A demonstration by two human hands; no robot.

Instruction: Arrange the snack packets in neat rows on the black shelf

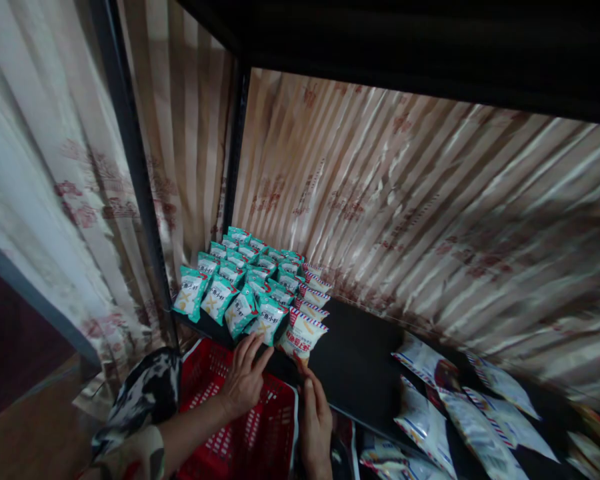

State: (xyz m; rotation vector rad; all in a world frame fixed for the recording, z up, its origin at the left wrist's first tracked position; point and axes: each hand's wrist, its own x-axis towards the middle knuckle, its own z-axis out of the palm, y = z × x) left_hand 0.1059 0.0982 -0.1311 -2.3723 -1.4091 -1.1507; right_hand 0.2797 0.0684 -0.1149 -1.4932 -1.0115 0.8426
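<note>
Rows of small teal-and-white snack bags [221, 298] stand on a black shelf [353, 347]. Beside them on the right runs a row of white snack bags with red-and-blue striped tops, the front one [303, 337] facing me. My left hand [245, 377] reaches over the basket with its fingers stretched out, the tips at the lower edge of a front teal bag [270, 317]. Below the front white bag is my right hand [316, 423], fingers extended and tips at the bag's bottom edge. Neither hand is closed around a bag.
A red plastic basket [210, 380] stands under the shelf's front edge. Several white bags [423, 420] lie loose at the right. Black posts [137, 143] frame the shelf, with pleated curtains [360, 180] behind and at the left. Patterned black-and-white fabric [147, 390] is beside the basket.
</note>
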